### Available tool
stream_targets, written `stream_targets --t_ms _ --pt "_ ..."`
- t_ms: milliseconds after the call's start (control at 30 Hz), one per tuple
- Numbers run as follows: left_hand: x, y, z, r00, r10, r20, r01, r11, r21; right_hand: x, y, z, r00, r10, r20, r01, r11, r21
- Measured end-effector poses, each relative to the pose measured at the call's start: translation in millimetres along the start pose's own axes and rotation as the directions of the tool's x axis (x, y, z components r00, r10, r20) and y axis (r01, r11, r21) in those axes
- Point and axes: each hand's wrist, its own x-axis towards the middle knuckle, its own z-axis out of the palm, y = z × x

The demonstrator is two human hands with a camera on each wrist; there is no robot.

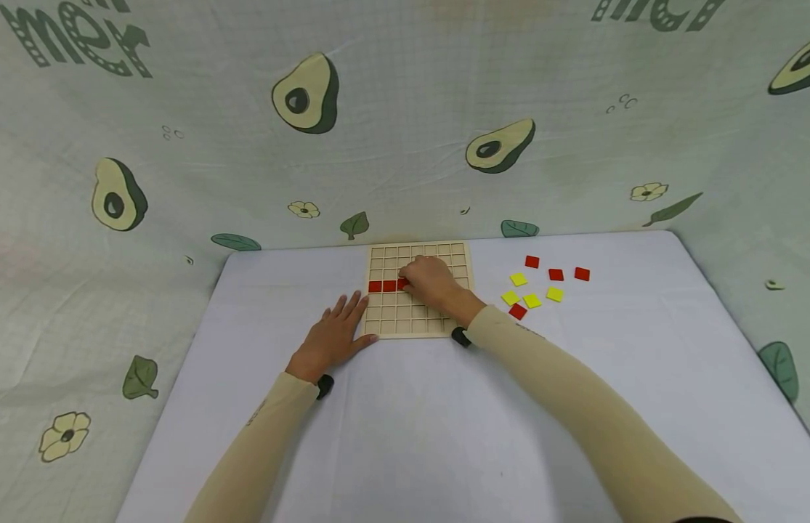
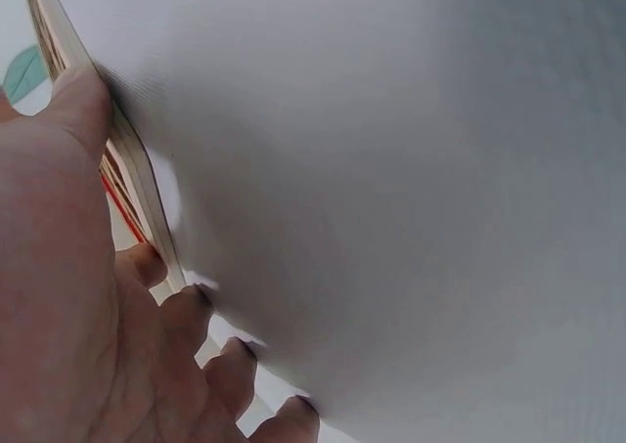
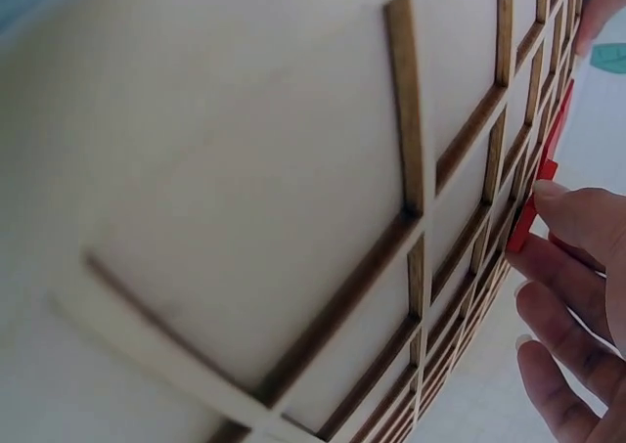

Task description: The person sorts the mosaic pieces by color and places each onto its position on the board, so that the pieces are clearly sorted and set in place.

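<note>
A light wooden grid board [image 1: 411, 325] lies on the white table, its raised strips dividing it into square cells. Two red square tiles [image 1: 382, 286] sit side by side in one row from the left edge. My right hand [image 1: 437, 283] reaches over the board and pinches a third red tile [image 3: 523, 218] between thumb and finger, right beside those two; it appears slightly tilted in the right wrist view. At the board's left edge, my left hand [image 1: 333, 334] rests with spread fingers, thumb [image 2: 83, 106] and fingertips touching the rim.
Right of the board lie several loose tiles, among them a red tile [image 1: 582, 274] and a yellow tile [image 1: 554, 294]. One red tile [image 1: 518, 311] touches or nearly touches a yellow one. A cloth printed with avocados [image 1: 306, 94] hangs behind the table [image 1: 405, 436].
</note>
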Motion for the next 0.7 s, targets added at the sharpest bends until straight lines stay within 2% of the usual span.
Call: stream_targets --t_ms 367,700 --pt "0.1 -0.1 0.7 1.000 0.005 -0.002 -0.005 1.000 0.000 0.2 -0.5 3.8 1.000 -0.002 -0.018 0.002 1.000 -0.024" --pt "-0.8 1.0 -1.2 1.000 0.000 0.005 0.001 1.000 -0.013 -0.6 -1.2 2.0 1.000 0.026 0.003 -0.026 1.000 0.010"
